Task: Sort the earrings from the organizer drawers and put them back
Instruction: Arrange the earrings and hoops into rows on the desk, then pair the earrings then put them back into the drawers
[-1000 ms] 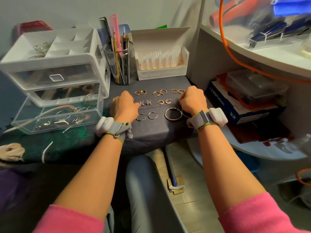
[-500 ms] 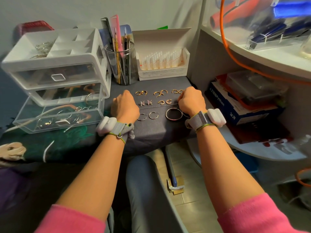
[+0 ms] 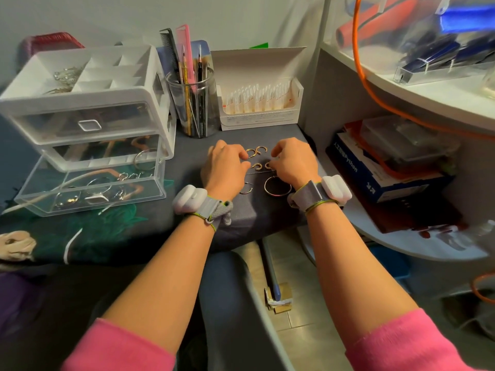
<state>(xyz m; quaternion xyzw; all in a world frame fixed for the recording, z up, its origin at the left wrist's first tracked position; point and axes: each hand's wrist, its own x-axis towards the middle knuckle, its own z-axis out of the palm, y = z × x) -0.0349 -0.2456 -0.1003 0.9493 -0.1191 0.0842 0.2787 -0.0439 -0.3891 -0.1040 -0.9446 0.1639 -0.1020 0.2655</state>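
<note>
We see both forearms reaching straight forward, the left hand (image 3: 223, 168) and right hand (image 3: 293, 163) palm-down and near each other on the grey tabletop (image 3: 187, 162). The organizer (image 3: 88, 108) stands to the left, a pencil jar (image 3: 194, 103) and white box (image 3: 259, 116) behind, and the tabletop's front edge runs under the wrists. Both hands' fingers curl down around the earrings (image 3: 258, 150) lying between them; whether either pinches one, we cannot tell.

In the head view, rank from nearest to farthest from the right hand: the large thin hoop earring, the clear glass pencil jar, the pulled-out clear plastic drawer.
1. Large thin hoop earring, by the right hand.
2. Clear glass pencil jar, behind, to the left.
3. Pulled-out clear plastic drawer, far left.
</note>
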